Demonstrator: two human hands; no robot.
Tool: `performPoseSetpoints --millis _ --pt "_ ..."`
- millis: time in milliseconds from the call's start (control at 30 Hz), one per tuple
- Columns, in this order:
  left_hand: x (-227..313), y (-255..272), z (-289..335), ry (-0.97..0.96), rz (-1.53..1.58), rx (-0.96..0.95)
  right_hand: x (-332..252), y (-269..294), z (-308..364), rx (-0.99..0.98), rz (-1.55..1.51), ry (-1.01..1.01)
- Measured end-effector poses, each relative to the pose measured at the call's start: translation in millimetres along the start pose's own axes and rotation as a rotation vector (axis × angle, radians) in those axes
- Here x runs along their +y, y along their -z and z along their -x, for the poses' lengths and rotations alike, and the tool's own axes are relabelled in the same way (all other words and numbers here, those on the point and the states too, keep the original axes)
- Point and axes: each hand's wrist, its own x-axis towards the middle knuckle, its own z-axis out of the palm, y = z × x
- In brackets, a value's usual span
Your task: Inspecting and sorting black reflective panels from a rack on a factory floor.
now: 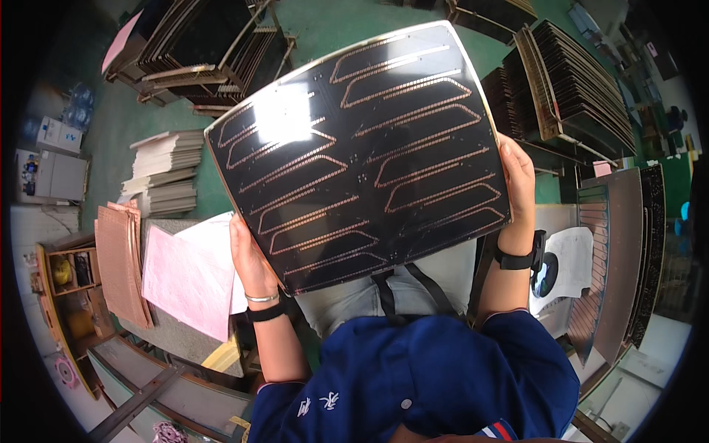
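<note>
Panel point(360, 164) between left grip point(253, 262) and right grip point(520, 190), contact behind unclear.

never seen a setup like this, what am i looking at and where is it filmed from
There's no machine here, just a person's two bare hands. The single picture comes from a wide fisheye camera worn on the head, looking down, so straight edges bend near the rim; picture left is the person's left. The left hand and right hand grip opposite side edges of a black panel with copper-coloured looped lines. At left, a pink sheet lies on a grey surface, near copper-coloured boards. At upper right stands a rack of dark panels.
</note>
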Motion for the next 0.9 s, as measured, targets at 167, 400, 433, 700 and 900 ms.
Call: performPoseSetpoints --millis 167,400,433,700,900 --pt "-3 19 -3 -0.139 -0.102 -0.009 -3 -8 -3 -0.024 0.009 0.064" --pt "1 32 -10 -0.464 -0.340 -0.225 27 9 -24 0.045 -0.299 0.250" --pt "-5 15 -16 -0.497 -0.287 -0.237 49 29 -44 -0.163 -0.353 0.539" --pt "8 -6 1 -0.154 0.020 -0.035 24 -22 -11 0.060 -0.716 -0.128" --pt "29 -31 -4 0.156 0.556 -0.059 11 -28 -8 -0.145 -0.567 -0.216"
